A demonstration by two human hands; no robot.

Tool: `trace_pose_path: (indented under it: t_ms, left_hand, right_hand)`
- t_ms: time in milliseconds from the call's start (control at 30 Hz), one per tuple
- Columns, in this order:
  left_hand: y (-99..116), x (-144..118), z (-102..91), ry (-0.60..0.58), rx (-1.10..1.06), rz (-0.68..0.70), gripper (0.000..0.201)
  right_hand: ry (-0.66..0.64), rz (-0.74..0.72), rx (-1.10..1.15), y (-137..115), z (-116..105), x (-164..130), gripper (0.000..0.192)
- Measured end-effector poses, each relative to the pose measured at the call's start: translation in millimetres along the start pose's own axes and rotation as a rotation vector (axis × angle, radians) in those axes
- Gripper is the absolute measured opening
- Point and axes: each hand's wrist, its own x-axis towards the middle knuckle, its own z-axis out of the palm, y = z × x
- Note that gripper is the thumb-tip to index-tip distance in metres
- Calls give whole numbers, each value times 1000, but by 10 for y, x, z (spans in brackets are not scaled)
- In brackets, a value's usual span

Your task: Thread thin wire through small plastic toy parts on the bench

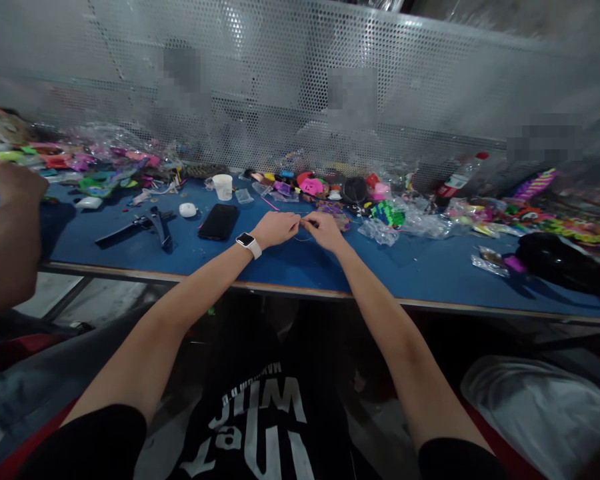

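My left hand [277, 229], with a watch on its wrist, is closed in a pinch above the blue table. Its fingertips meet those of my right hand [323, 230], which is pinched too. A thin pale string [300, 240] curves just below the fingertips, and both hands seem closed on it. Its ends are too fine to follow. Left of my left hand lies a black phone [219, 222]. Behind my right hand is a brownish-purple item [336, 215], partly hidden by the fingers.
A white cup [223, 187], a white earbud case [188, 210] and a dark strap [135, 229] lie left. Colourful trinkets and plastic bags [425, 225] line the perforated metal panel [290, 80]. A cola bottle [457, 180] and black bag [563, 263] are right. Another person's hand [15, 180] is far left.
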Motion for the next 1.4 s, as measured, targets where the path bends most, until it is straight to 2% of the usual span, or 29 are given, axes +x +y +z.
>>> trace_pose_path:
  t_ms: [133, 267, 367, 567, 733, 867, 1000, 1167, 1300, 1400]
  left_hand:
    - [11, 0, -18, -18, 56, 44, 39]
    - [20, -14, -34, -29, 74, 53, 38]
    - [23, -29, -45, -40, 69, 42, 37]
    - [39, -33, -44, -52, 52, 55, 36]
    - [18, -28, -33, -70, 37, 82, 36]
    - [-11, -22, 8, -60, 39, 117, 34]
    - [-25, -6, 52, -60, 44, 154, 34]
    - [-31, 14, 73, 0, 82, 188, 36]
    - [-48, 9, 111, 39, 146, 283, 35]
    - [-62, -5, 147, 61, 166, 351, 32]
  right_hand:
    - [-123, 151, 201, -3, -22, -9, 41]
    - [-148, 210, 263, 1, -37, -6, 33]
    - [-122, 147, 221, -3, -44, -6, 20]
    - [-97, 10, 61, -5, -92, -38, 14]
    - [-18, -26, 45, 24, -135, -60, 30]
    - [-32, -28, 61, 39, -141, -62, 40]
    - [-85, 65, 121, 40, -157, -58, 53]
    - [-159, 263, 397, 63, -152, -55, 67]
    - [-227, 409, 581, 77, -129, -70, 80]
    - [-271, 443, 610, 71, -115, -68, 83]
